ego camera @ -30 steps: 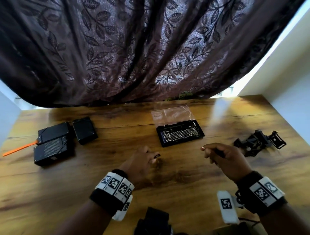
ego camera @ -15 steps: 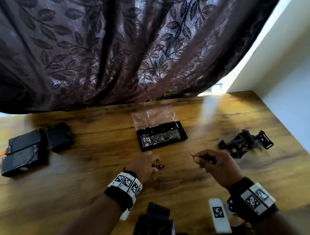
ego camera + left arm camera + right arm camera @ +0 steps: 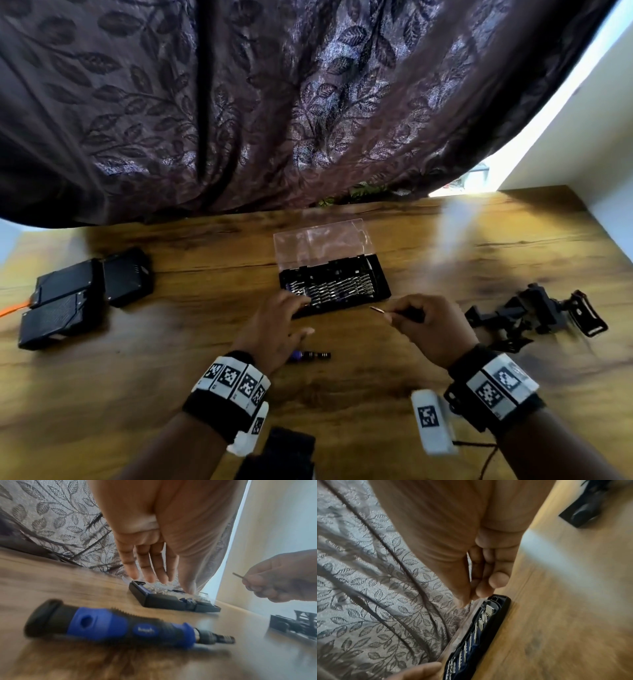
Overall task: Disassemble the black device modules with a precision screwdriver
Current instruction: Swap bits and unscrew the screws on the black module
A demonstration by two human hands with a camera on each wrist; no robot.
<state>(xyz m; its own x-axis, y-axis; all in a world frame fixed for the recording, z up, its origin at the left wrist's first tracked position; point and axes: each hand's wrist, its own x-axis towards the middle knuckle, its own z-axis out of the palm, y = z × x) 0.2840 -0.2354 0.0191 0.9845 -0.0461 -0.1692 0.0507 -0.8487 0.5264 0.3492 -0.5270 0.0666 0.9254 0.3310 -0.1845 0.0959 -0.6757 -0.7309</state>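
While the right hand pinches a bit, the left hand reaches spread-fingered into the case. Driver lies loose on the tabletop, modules well left. A knock could roll it away.

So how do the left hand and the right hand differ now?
The left hand is open, fingers stretched over the bit case; the right hand is curled, pinching a bit. The left hand holds nothing, and the screwdriver lies on the table near it. Both hands hover near the case.
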